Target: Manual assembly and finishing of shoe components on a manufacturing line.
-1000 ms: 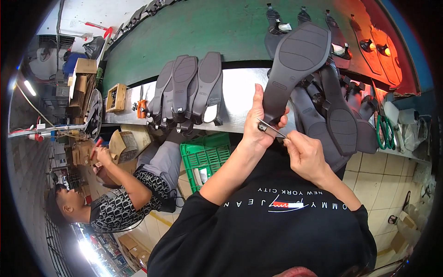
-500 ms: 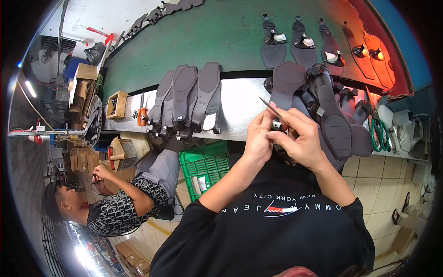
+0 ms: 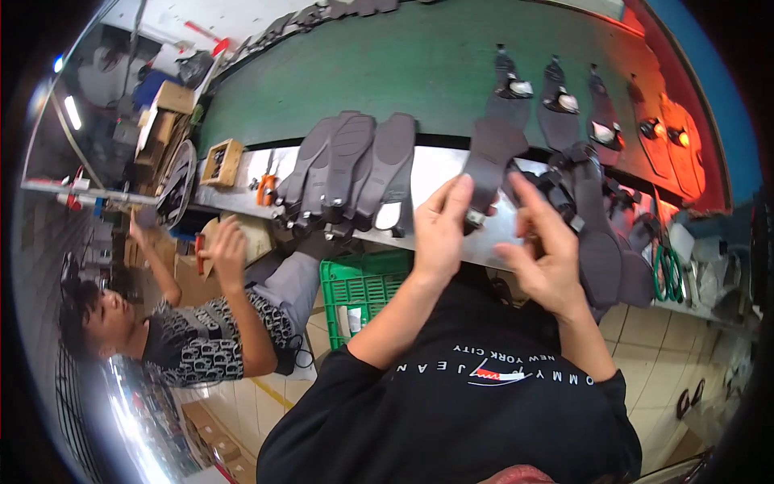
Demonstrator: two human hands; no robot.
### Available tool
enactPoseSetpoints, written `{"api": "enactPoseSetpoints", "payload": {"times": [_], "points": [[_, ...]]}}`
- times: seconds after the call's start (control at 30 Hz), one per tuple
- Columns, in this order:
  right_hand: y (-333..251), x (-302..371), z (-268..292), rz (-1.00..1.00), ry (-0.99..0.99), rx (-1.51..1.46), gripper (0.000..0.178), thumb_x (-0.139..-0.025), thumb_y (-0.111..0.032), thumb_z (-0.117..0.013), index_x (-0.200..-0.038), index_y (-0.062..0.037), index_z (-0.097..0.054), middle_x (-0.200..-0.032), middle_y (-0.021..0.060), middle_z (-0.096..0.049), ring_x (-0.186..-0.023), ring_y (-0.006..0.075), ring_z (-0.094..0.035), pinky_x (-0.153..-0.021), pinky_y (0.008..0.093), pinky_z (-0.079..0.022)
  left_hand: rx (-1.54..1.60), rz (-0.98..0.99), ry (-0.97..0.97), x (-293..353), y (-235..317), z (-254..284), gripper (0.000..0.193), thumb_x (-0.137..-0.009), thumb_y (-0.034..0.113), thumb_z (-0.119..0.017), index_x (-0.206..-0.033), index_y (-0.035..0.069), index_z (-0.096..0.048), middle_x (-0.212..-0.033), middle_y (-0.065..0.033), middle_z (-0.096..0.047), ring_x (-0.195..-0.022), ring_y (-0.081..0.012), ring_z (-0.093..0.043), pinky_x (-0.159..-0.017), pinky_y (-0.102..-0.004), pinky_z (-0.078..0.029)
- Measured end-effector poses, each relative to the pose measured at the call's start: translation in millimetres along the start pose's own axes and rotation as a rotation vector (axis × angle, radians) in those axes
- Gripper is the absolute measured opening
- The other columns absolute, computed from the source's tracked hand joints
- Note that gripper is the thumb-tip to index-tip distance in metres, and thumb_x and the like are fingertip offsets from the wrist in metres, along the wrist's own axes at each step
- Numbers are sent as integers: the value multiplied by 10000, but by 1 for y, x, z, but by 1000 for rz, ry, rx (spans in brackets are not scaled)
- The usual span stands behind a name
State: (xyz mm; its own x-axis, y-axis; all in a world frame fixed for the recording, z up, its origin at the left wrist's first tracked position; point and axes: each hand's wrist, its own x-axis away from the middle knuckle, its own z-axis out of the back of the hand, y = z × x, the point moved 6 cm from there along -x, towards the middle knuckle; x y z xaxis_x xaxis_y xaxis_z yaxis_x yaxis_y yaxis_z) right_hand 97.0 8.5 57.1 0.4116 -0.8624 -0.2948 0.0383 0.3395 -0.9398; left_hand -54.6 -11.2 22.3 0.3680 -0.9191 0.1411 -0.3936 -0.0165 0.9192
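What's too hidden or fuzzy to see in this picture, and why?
In the head view:
- Right hand: motion-blurred; whether it holds anything is unclear.
- Held shoe: blurred, partly covered by the left hand.
- Green crate: partly hidden behind the left forearm.
- Wooden box: contents too small to tell.

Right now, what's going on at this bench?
The person's left hand grips a dark shoe near its heel, sole toward the camera. The right hand, blurred, is beside it with fingers spread. A cluster of similar shoes lies on the metal ledge to the left; more shoes rest on the green surface beyond.
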Motion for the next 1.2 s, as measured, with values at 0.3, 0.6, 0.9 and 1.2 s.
{"api": "enactPoseSetpoints", "payload": {"times": [0.3,0.6,0.9,1.2], "points": [[30,9,67,-108,103,264,271,-868,39,-522,-1116,32,-631,-745,53,-510,-601,104,-463,-541,246,-371,-690,-341,498,-26,127,217,361,-922,202,-593,-1145,-82,-607,-1022,-89,-662,-919,-148,-599,-851,-225,-438],[47,0,79,14,206,551,309,-780,-35,-641,-1088,-28,-643,-729,116,-529,-662,281,-553,-607,374,-439,-912,-522,238,-81,87,76,389,-842,199,-696,-1168,1,-622,-1121,-124,-644,-1005,-162,-585,-864,-292,-452],[55,-14,56,158,238,721,374,-747,-72,-672,-1118,-120,-641,-657,55,-537,-614,238,-552,-574,358,-447,-1344,-303,-10,-252,-53,-51,718,-782,444,-679,-1364,88,-455,-1258,-197,-562,-1165,-360,-533,-980,-420,-414],[74,-17,55,187,205,750,243,-743,-103,-630,-981,-69,-666,-752,51,-510,-676,217,-569,-596,348,-463,-1248,-552,86,-255,-85,-53,350,-790,389,-672,-954,83,-714,-1087,-247,-632,-1095,-452,-548,-977,-460,-417]]}}
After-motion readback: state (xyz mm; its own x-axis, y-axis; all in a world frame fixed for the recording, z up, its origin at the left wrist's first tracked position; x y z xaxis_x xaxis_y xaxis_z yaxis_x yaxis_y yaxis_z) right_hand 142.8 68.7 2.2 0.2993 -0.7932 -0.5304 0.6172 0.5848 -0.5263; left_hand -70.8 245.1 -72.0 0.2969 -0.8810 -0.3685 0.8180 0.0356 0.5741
